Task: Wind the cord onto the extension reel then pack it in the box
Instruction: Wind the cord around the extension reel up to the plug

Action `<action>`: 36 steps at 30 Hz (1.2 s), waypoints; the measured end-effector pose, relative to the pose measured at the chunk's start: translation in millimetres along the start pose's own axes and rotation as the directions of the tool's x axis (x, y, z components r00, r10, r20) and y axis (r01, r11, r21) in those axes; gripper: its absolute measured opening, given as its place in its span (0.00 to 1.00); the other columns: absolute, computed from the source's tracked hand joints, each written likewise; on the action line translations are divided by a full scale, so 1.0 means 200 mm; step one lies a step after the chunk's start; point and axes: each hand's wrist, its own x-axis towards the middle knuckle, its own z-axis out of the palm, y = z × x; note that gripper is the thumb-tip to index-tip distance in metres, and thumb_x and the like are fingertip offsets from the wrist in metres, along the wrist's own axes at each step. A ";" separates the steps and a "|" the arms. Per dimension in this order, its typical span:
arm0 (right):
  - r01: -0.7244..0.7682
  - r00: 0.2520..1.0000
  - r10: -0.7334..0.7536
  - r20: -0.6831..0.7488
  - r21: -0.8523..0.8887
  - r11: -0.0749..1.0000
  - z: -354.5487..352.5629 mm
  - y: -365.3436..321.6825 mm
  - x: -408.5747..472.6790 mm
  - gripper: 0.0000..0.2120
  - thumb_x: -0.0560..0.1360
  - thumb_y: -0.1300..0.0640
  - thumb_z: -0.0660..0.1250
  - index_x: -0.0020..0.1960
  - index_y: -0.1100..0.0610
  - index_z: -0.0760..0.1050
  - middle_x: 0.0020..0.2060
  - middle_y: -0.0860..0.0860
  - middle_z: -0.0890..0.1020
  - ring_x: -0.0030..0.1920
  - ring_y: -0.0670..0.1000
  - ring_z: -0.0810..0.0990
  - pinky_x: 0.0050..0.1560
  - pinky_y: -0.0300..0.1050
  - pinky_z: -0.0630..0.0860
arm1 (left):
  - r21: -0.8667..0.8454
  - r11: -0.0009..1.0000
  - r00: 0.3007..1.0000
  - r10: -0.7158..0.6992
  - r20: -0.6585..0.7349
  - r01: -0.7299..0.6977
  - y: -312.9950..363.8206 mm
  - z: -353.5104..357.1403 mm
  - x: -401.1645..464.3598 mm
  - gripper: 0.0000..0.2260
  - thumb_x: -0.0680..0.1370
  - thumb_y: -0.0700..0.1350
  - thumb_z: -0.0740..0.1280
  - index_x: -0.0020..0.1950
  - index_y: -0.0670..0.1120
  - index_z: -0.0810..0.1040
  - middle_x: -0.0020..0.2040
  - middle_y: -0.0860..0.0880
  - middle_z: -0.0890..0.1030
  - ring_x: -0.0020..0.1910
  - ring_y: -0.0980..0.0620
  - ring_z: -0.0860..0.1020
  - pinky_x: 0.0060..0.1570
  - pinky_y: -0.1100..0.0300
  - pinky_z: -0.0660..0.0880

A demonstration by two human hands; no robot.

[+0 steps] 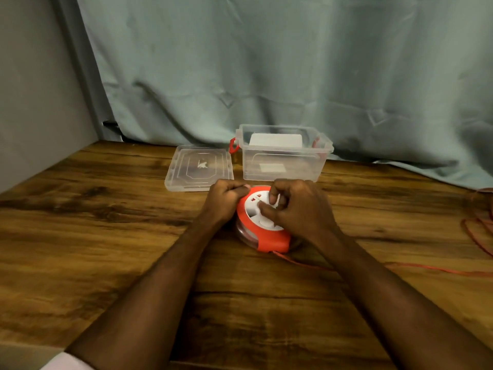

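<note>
I see the reel [262, 222] lying flat on the wooden table [106, 236], just in front of the box [282, 153] and near the middle of my view. Its orange housing faces up, with a white socket face on top. My left hand [225, 200] grips the reel's left edge, fingers curled round the orange rim. My right hand [296, 206] sits over the white face, thumb and fingers pinching a small white handle [276, 201] that stands up from it.

The orange cord [426, 268] leaves the reel at its near edge, passes under my right forearm and runs off to the right across the table, where more of it lies in loose loops at the edge of view.

The clear box stands open behind the reel, with red latches at its ends. Its clear lid [198, 168] lies flat on the table just to the left of it. A pale green curtain [266, 62] hangs behind the table.
</note>
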 end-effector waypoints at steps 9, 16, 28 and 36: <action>-0.056 0.923 -0.014 0.384 0.169 0.984 -0.16 0.17 0.05 0.37 0.67 0.52 0.82 0.70 0.40 0.70 0.63 0.43 0.80 0.58 0.49 0.82 0.50 0.49 0.85 | -0.032 0.999 1.000 0.013 -0.005 -0.013 -0.01 0.00 0.02 0.09 0.80 0.42 0.64 0.50 0.44 0.85 0.45 0.44 0.86 0.43 0.46 0.85 0.49 0.49 0.82; 0.008 0.941 -0.039 0.337 0.091 0.996 -0.18 0.13 0.03 0.28 0.63 0.43 0.82 0.58 0.41 0.74 0.49 0.37 0.80 0.51 0.44 0.82 0.40 0.41 0.81 | -0.065 0.998 1.000 0.019 -0.020 -0.020 -0.03 0.01 0.03 0.09 0.80 0.42 0.65 0.50 0.42 0.85 0.44 0.43 0.86 0.42 0.44 0.85 0.46 0.51 0.81; -0.002 0.987 0.025 0.159 -0.142 0.990 -0.05 0.03 0.00 0.32 0.60 0.22 0.65 0.29 0.52 0.71 0.31 0.43 0.78 0.38 0.48 0.79 0.39 0.47 0.79 | -0.098 0.995 0.999 0.013 -0.046 -0.018 -0.03 0.02 0.02 0.09 0.81 0.40 0.64 0.50 0.45 0.85 0.46 0.44 0.86 0.44 0.45 0.85 0.48 0.50 0.82; 0.127 0.975 -0.127 0.180 0.007 0.992 -0.11 0.05 0.01 0.12 0.71 0.48 0.76 0.52 0.47 0.80 0.45 0.42 0.83 0.41 0.43 0.80 0.35 0.31 0.67 | -0.147 0.988 0.999 0.044 -0.012 -0.045 -0.02 0.01 0.01 0.11 0.79 0.38 0.64 0.45 0.48 0.85 0.43 0.44 0.86 0.42 0.44 0.85 0.47 0.50 0.82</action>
